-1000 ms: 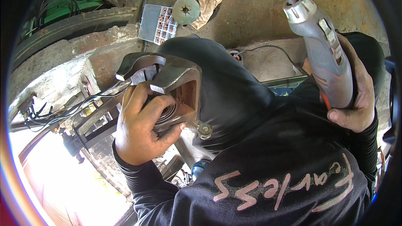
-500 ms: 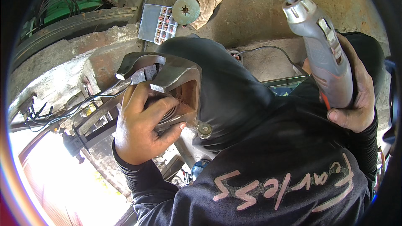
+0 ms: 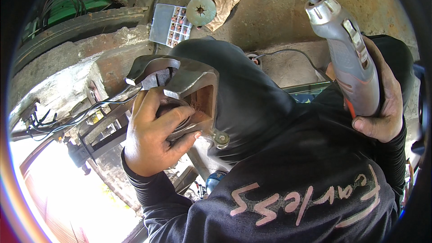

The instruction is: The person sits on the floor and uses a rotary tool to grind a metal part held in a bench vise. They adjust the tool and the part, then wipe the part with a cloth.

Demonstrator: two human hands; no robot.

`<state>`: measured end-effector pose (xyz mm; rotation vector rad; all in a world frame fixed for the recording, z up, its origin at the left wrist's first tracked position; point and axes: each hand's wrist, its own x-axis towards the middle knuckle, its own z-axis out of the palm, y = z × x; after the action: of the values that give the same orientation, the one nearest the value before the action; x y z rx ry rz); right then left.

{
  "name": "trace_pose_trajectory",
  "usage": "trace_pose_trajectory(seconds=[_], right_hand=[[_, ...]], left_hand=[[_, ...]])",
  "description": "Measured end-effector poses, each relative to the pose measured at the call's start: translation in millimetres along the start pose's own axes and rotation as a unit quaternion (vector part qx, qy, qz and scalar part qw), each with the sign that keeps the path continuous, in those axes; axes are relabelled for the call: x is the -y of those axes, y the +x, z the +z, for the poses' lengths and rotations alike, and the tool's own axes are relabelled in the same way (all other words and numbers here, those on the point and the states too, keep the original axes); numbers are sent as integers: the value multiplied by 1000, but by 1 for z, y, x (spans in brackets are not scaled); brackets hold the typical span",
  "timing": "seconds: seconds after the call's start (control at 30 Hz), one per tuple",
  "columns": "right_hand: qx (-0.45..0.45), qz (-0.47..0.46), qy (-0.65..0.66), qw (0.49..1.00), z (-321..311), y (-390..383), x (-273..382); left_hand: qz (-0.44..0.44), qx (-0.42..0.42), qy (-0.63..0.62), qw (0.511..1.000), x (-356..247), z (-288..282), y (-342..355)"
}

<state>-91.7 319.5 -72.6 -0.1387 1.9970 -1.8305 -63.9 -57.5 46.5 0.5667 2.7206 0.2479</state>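
My left hand [image 3: 157,139] grips a dark metal casting [image 3: 198,78] with a curved jaw-like arm, a rust-coloured hollow and a small round lug at its near end. The casting rests against my left thigh, and some fingertips are hidden behind or inside it. Off to the right, my right hand [image 3: 387,94] is wrapped round a grey rotary tool [image 3: 344,49] with a sliding switch and an orange strip low on its body. The tool points up and away, its collet and thin shank reaching the top edge, where the tip is cut off.
Beyond my left knee lie an open clear case [image 3: 168,24] of small reddish bits, a round greenish disc [image 3: 201,11] and crumpled brown paper [image 3: 225,0]. A dark cable [image 3: 288,51] runs over the floor. Green machinery [image 3: 81,0] stands far left, with wires [image 3: 90,108] below it.
Almost nothing differs. The casting and my left hand have shifted very slightly to the right; the rotary tool stays in my right hand at nearly the same place.
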Motion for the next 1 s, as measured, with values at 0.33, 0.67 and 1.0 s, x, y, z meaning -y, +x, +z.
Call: trace_pose_trajectory(seconds=[0.33, 0.67, 1.0], right_hand=[[-26, 12, 42, 999, 6, 1, 4], [41, -26, 58, 997, 4, -8, 4], [183, -201, -110, 956, 4, -8, 21]], left_hand=[[23, -11, 0, 1000, 1, 2, 3], [51, -56, -33, 997, 1, 10, 8], [21, -112, -30, 993, -11, 14, 10]])
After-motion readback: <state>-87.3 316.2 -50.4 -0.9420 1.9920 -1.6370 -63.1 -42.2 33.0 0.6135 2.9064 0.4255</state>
